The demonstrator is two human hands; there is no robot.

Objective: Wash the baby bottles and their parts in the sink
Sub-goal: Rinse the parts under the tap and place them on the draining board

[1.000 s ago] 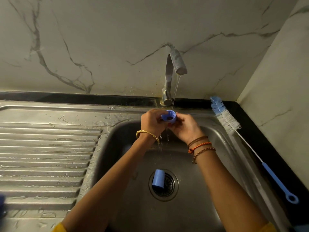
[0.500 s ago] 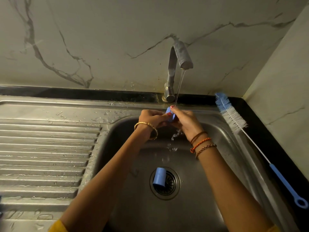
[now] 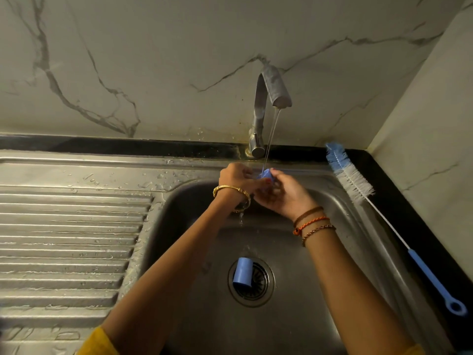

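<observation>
The blue ring (image 3: 266,173), a second ago held mouth-up under the stream (image 3: 271,134), is now turned on its side between both hands, so rinsing appears to be moving round its outside. Left hand (image 3: 236,179) and right hand (image 3: 286,194) both pinch it, fingers curled close. A blue cap (image 3: 242,274) lies below them on the drain (image 3: 258,285).

Two blue bottle parts (image 3: 265,173) (image 3: 242,275), one bottle brush (image 3: 350,181), one tap (image 3: 266,108).
</observation>
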